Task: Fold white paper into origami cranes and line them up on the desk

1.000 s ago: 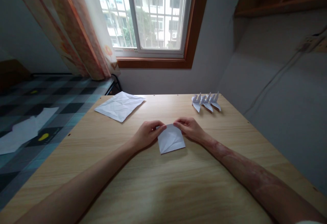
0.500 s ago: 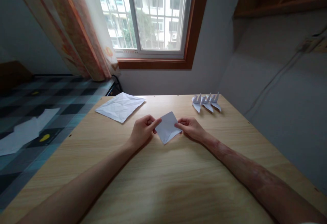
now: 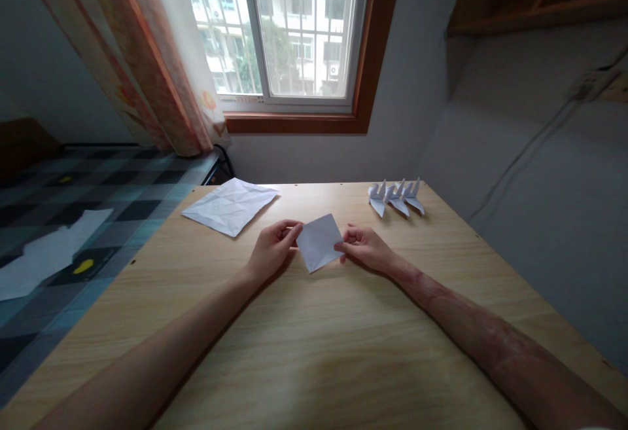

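A small folded square of white paper is held up just above the table, one corner pointing toward me. My left hand pinches its left corner between thumb and fingers. At the right corner, my right hand grips the paper with thumb on top and fingertips underneath. Behind the right hand, three folded paper cranes stand in a row. A larger creased sheet of white paper lies flat at the table's far left corner.
The light wooden table reaches back toward the wall below a barred window. On the left is a bed with a checked cover, with loose white paper on it. A cable runs along the right wall.
The front flap of the small paper, lifted at its lower corner before, now lies flat and smooth. Both hands keep nearly the same place, with the fingers slightly shifted.
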`<action>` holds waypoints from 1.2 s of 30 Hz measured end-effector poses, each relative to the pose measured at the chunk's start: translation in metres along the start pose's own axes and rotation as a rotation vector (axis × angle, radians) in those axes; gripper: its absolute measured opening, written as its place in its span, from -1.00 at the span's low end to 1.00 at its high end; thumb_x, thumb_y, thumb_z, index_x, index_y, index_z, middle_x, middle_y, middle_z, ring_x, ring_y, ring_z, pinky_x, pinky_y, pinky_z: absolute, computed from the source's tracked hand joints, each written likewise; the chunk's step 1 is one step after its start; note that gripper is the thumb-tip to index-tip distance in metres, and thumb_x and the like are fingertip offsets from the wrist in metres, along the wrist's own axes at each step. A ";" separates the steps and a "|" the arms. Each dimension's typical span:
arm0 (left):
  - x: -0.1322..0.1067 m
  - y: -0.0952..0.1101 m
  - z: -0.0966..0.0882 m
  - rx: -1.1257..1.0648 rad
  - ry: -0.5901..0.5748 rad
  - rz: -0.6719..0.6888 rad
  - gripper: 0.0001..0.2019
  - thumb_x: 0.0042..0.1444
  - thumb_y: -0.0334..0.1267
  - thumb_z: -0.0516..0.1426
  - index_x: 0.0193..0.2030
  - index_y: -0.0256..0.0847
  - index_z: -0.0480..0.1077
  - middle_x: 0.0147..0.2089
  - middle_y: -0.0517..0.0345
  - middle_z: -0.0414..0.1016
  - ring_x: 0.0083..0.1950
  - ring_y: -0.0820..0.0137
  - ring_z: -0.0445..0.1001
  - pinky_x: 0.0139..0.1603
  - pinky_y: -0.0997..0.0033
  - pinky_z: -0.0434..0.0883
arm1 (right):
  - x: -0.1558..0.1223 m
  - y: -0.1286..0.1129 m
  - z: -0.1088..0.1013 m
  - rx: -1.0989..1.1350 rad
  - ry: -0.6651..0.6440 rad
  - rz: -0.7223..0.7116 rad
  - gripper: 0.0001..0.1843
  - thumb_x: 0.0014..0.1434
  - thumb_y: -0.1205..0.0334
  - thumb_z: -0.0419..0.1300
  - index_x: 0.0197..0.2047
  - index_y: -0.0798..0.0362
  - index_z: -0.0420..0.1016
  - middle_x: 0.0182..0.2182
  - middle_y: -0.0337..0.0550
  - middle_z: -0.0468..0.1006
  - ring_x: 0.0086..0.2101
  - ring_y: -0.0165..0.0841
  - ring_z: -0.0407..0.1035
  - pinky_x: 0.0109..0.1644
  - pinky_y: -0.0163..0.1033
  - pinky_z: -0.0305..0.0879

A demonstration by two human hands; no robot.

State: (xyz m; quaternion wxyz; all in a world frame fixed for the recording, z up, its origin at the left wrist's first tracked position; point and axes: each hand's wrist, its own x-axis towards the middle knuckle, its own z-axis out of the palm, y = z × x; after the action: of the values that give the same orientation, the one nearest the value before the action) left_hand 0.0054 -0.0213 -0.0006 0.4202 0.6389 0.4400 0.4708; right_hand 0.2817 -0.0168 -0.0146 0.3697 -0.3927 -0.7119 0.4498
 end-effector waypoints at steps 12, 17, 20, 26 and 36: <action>-0.019 0.023 0.009 0.688 -0.144 0.500 -0.66 0.29 -0.05 0.35 0.12 -0.08 0.53 0.23 -0.08 0.65 0.15 0.08 0.67 0.21 0.04 0.56 | 0.000 -0.004 0.002 -0.012 0.055 -0.094 -0.41 0.44 -0.34 0.20 -0.22 0.05 0.67 -0.27 -0.13 0.63 -0.24 -0.25 0.45 -0.10 -0.19 0.38; -0.023 0.028 0.010 0.739 -0.201 0.451 -0.41 0.13 0.15 0.43 0.18 -0.07 0.47 0.24 -0.07 0.64 0.09 0.06 0.70 0.09 0.11 0.59 | -0.001 -0.003 0.003 0.110 0.039 -0.079 -0.45 0.51 -0.29 0.14 0.11 0.00 0.65 -0.12 -0.13 0.63 -0.23 -0.30 0.42 -0.13 -0.26 0.38; -0.023 0.028 0.011 0.768 -0.191 0.458 -0.41 0.09 0.16 0.45 0.15 -0.06 0.46 0.22 -0.05 0.63 0.08 0.06 0.69 0.07 0.12 0.58 | -0.003 -0.005 0.003 0.080 0.011 -0.070 -0.45 0.49 -0.27 0.17 0.17 0.01 0.64 -0.13 -0.11 0.64 -0.25 -0.30 0.41 -0.19 -0.28 0.36; -0.023 0.027 0.012 0.781 -0.179 0.422 -0.45 0.12 0.14 0.43 0.11 -0.09 0.46 0.17 -0.06 0.64 0.02 0.06 0.68 0.03 0.11 0.56 | -0.004 -0.008 0.003 0.059 -0.004 -0.092 -0.47 0.47 -0.22 0.22 0.26 -0.02 0.55 -0.22 -0.20 0.63 -0.33 -0.33 0.42 -0.24 -0.28 0.37; -0.026 0.035 0.012 0.740 -0.125 0.367 -0.65 0.19 0.09 0.38 -0.10 -0.09 0.52 -0.06 0.05 0.63 -0.17 0.22 0.61 -0.15 0.28 0.48 | -0.007 -0.020 0.003 -0.349 -0.097 -0.326 -0.63 0.53 -0.01 0.20 0.28 -0.14 0.64 0.00 -0.07 0.76 0.06 -0.10 0.58 0.46 0.10 0.18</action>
State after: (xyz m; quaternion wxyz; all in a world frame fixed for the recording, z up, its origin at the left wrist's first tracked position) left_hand 0.0185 -0.0563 0.0238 0.0971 0.8419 0.4319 0.3085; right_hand 0.2771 -0.0303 0.0020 0.3294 -0.3085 -0.8496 0.2729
